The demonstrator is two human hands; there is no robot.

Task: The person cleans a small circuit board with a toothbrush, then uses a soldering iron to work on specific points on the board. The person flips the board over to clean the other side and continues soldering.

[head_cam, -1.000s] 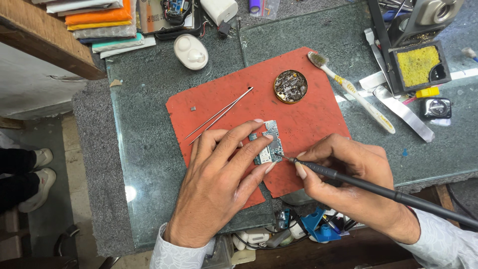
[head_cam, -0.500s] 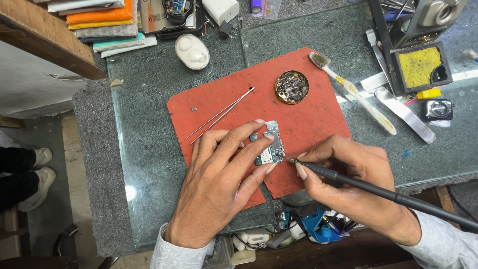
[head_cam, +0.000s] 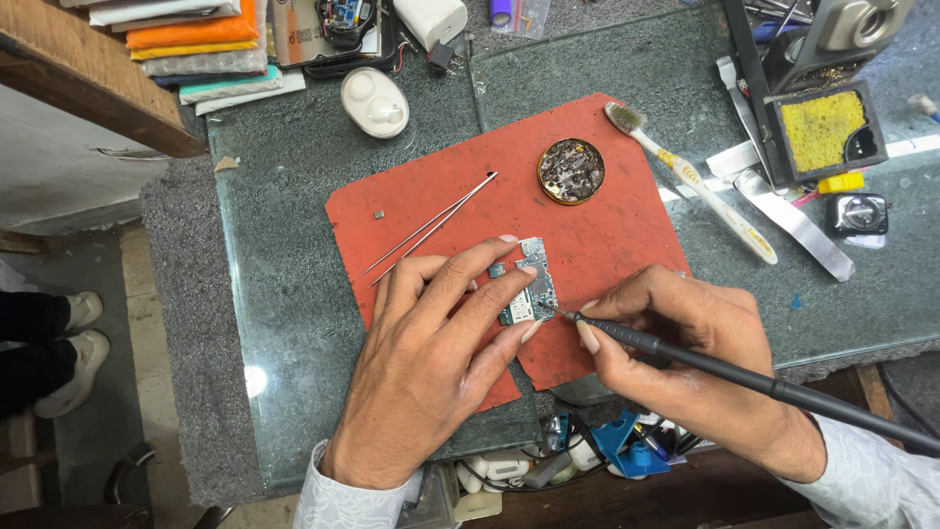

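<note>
A small green circuit board (head_cam: 530,278) lies on a red mat (head_cam: 578,220) on the glass bench. My left hand (head_cam: 431,343) lies flat over the mat, its fingertips pressing the board down. My right hand (head_cam: 685,348) grips a dark soldering iron (head_cam: 744,377) like a pen, its tip touching the board's lower right edge. Thin metal tweezers (head_cam: 431,227) rest on the mat just above my left hand.
A round tin of flux (head_cam: 571,170) sits on the mat's far edge, a toothbrush (head_cam: 690,183) beside it. A yellow sponge in a black stand (head_cam: 821,129) is at the right. A white earbud case (head_cam: 374,102) and stacked boxes (head_cam: 196,39) lie at the back left. Someone's shoes (head_cam: 69,343) show at the left.
Barely anything has moved. Both hands stay on the board and the iron's tip remains at the same edge.
</note>
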